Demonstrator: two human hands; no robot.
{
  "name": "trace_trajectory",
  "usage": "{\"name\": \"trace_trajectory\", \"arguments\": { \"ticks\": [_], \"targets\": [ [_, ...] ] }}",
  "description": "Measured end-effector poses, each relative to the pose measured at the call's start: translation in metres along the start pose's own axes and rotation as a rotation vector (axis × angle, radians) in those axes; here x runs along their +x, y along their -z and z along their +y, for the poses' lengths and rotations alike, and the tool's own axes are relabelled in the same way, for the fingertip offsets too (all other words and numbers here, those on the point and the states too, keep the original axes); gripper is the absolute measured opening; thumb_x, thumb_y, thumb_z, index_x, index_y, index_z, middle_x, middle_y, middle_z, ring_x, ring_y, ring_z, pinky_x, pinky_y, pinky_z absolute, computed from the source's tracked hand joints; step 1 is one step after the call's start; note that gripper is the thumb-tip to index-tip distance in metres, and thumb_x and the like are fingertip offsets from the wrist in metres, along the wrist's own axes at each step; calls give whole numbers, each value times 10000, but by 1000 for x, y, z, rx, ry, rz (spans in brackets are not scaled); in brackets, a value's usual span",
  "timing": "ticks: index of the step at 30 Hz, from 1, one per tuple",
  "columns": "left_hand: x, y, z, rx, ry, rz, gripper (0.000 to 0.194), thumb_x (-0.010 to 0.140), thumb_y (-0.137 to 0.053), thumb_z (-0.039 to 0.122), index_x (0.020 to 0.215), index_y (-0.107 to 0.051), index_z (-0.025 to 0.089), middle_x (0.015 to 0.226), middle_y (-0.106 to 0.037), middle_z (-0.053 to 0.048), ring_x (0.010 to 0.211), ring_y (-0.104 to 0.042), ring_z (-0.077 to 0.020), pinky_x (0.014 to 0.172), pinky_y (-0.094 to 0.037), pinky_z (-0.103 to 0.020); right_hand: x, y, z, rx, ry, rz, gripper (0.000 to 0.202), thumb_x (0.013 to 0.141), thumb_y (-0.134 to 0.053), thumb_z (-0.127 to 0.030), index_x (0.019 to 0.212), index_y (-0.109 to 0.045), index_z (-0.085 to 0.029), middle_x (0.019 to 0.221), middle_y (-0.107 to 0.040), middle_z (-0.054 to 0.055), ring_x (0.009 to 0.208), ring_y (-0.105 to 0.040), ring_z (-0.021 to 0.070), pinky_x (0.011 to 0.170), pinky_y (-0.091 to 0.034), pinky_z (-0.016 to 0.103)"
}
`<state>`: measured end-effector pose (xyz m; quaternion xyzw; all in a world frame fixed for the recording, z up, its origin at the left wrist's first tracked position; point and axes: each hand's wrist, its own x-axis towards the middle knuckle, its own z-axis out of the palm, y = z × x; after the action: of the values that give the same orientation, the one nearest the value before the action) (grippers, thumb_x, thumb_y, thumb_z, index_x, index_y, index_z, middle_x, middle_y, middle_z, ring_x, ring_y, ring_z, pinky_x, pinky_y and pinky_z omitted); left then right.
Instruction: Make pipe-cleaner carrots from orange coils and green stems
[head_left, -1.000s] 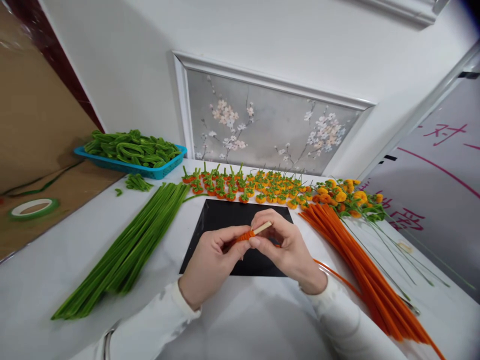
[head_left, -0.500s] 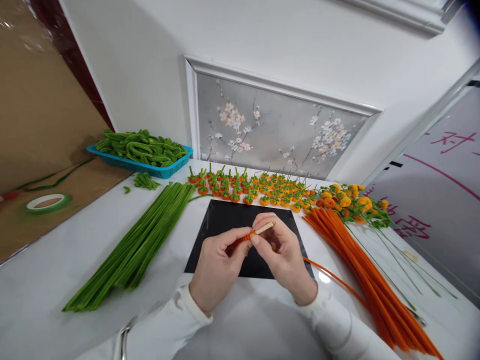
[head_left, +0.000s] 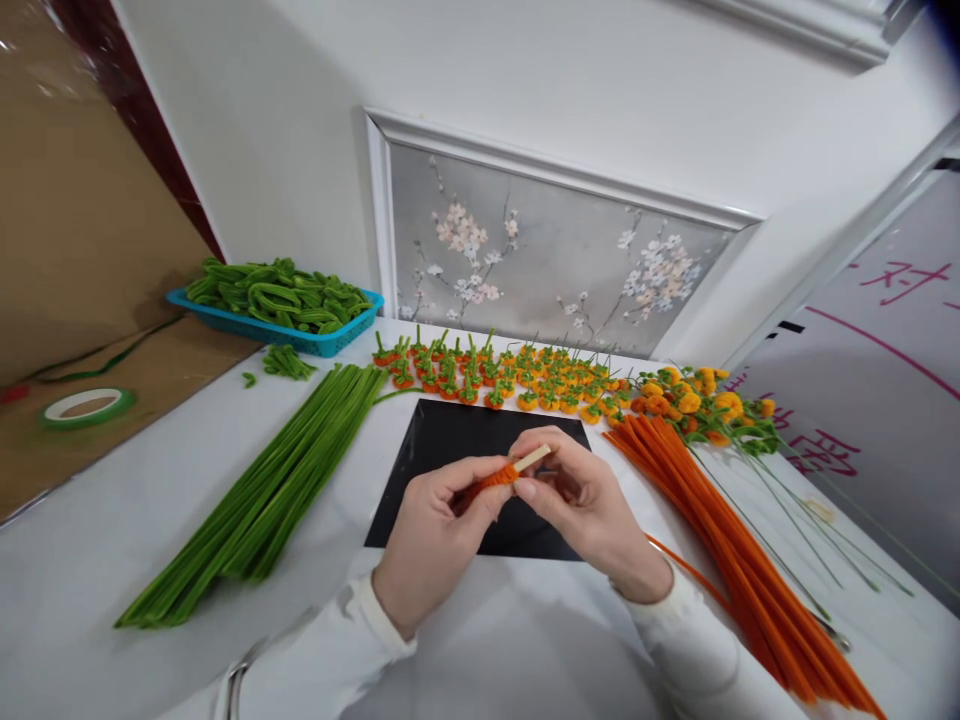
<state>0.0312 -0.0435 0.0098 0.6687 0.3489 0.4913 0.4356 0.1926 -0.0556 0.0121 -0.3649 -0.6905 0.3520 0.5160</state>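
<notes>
1. L hand (head_left: 439,520): fingers pinching orange coil (head_left: 499,478), which is wound round pale stick (head_left: 534,458); stick's bare end pokes out up & to the right.
2. R hand (head_left: 592,510): fingers curled at coil's right end, thumb tip by it; can't tell exactly what they grip.
3. Coil + stick are held above black mat (head_left: 442,440), mid desk (head_left: 322,570).
4. Left of mat: bundle of long green stems (head_left: 262,490); small green pile (head_left: 289,362) just beyond.
5. Far left: blue tray (head_left: 322,346) w/ green fuzzy pcs (head_left: 277,295); tape roll (head_left: 112,410) on brown surface (head_left: 150,375).
6. Far side of mat: rows of mini orange/yellow pumpkins (head_left: 527,400) w/ green tops.
7. Right: bundle of orange stems (head_left: 712,530), yellow/orange flowers (head_left: 690,402) beyond.
</notes>
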Motion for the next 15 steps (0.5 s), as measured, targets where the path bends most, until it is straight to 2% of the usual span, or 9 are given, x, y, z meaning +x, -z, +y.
{"name": "trace_trajectory", "arguments": {
  "ticks": [6,10,12,15],
  "targets": [
    [-3,-1,-3,53,-26,36,178,791,-595,168,914,-718,206,790,-705,-2,644,-587,-106,589,-462,-180,0,-4,0,3,-14,16,125,853,-566,-227,977,-555,-222,962,-535,29,776,-517,127,648,-452,242],
    [3,4,-2,-37,29,-35,184,789,-611,197,940,-718,196,764,-694,-7,638,-571,-104,578,-451,-183,-1,0,-2,-42,-44,2,234,853,-572,-246,1083,-527,-237,940,-568,22,721,-533,119,618,-458,237],
    [8,8,-2,-91,87,-81,198,786,-628,224,962,-714,190,772,-699,-14,628,-552,-100,572,-444,-187,0,6,-2,-140,-64,-2,298,852,-577,-251,1145,-521,-239,914,-596,18,654,-536,109,580,-454,230],
    [15,15,-1,-140,156,-95,224,804,-618,271,984,-711,176,781,-708,-32,601,-513,-93,563,-435,-198,0,17,-1,-378,-25,7,164,881,-534,-230,1018,-621,-204,788,-626,13,615,-554,110,571,-443,226]
  ]
}}
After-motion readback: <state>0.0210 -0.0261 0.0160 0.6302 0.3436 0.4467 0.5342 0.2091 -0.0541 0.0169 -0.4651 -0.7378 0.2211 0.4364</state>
